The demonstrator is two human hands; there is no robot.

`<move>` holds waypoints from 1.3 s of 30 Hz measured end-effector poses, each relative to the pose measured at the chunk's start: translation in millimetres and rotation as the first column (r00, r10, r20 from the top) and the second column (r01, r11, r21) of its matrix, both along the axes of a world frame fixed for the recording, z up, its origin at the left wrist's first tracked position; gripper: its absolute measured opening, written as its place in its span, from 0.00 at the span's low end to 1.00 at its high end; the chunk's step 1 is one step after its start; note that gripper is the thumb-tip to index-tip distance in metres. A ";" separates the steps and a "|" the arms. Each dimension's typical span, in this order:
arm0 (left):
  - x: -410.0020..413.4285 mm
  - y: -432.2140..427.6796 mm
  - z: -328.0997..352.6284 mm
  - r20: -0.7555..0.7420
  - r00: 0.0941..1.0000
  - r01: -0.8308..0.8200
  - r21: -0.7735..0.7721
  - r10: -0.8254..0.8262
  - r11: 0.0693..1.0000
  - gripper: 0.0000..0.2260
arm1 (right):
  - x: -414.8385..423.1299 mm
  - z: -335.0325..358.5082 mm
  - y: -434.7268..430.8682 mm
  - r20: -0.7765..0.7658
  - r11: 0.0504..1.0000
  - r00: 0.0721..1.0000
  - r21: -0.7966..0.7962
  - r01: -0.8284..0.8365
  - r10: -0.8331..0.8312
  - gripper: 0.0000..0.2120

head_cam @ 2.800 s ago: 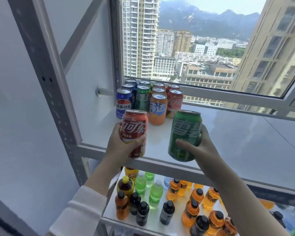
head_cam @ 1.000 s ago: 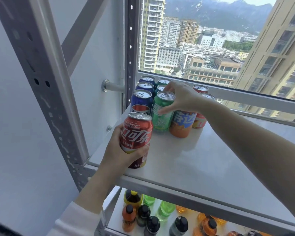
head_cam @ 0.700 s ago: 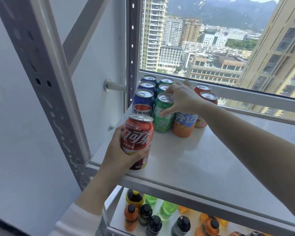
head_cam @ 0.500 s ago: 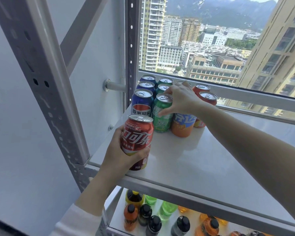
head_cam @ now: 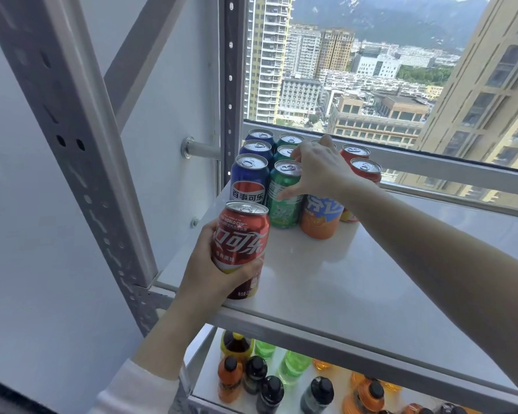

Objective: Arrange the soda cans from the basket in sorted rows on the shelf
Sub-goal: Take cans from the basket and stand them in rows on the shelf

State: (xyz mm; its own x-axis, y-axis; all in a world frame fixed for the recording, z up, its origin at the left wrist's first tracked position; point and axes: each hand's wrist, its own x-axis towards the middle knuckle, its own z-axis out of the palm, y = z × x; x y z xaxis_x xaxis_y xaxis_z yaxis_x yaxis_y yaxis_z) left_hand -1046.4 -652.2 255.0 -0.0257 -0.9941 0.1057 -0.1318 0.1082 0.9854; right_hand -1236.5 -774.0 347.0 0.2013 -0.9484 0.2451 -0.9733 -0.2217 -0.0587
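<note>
Nearest the camera, at 6 o'clock below the working level, bottles (head_cam: 269, 383) stand on a lower shelf.

At 7 o'clock on the upper shelf (head_cam: 356, 279), the left hand (head_cam: 210, 264) wraps the red cola can (head_cam: 243, 243) around its mid-body. The thumb lies across the front and the fingers go behind. The can is upright, with its base at the front edge of the shelf; whether it rests on the shelf or is held just above it cannot be told.

Handling, as a judgement: the can is a smooth, painted, thin-walled cylinder. If full, it is stiff and moderately heavy, and it dents under a hard squeeze. Grip the mid-body with even pressure, not the rim.

At 11 o'clock on the shelf the sorted rows run front to back, touching. From left they begin with the front blue can (head_cam: 248, 183), the front green can (head_cam: 281, 210) and the front orange can (head_cam: 320, 219). The red row (head_cam: 367, 171) of two cans stands at the right and is set further back.

The right hand (head_cam: 323, 171) lies spread over the top of the front orange can. Its thumb (head_cam: 284, 195) is straight against the side of the front green can. Whether the far fingers grip anything is hidden.

The held can likely belongs at the front of the red row. The basket is not in view. At 12 o'clock is the window (head_cam: 371, 70).
</note>
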 end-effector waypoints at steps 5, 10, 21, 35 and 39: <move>-0.3 0.0 -2.0 0.003 1.000 0.013 -0.016 -0.013 1.000 0.29 | -0.2 -2.1 0.3 -0.018 1.000 1.000 -0.024 0.011 -0.012 0.45; -4.3 0.8 -1.1 0.003 0.999 0.041 -0.038 -0.041 0.998 0.29 | -3.6 9.2 15.3 0.083 0.997 0.996 -0.072 -0.012 0.018 0.45; -60.3 3.5 11.1 0.005 0.988 0.153 -0.150 -0.154 0.977 0.35 | -18.6 39.3 109.0 0.349 0.952 0.931 0.235 -0.195 0.104 0.30; -127.2 -12.4 19.4 0.226 0.942 0.307 -0.271 -0.250 0.912 0.39 | -95.9 46.6 114.1 0.512 0.961 0.854 0.271 -0.061 -0.091 0.26; -108.9 -24.7 25.3 0.268 0.959 0.197 -0.394 -0.092 0.898 0.27 | -110.4 34.8 96.6 0.477 0.974 0.873 0.224 -0.016 -0.096 0.26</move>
State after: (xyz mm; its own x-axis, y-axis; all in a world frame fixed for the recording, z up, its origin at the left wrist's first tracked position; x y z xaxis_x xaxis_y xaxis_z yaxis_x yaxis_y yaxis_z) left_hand -1155.3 -676.9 280.4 -0.2417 -0.8447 0.4776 -0.3067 0.5335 0.7882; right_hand -1346.8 -677.4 381.8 0.0714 -0.9932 0.0917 -0.8181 -0.1109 -0.5642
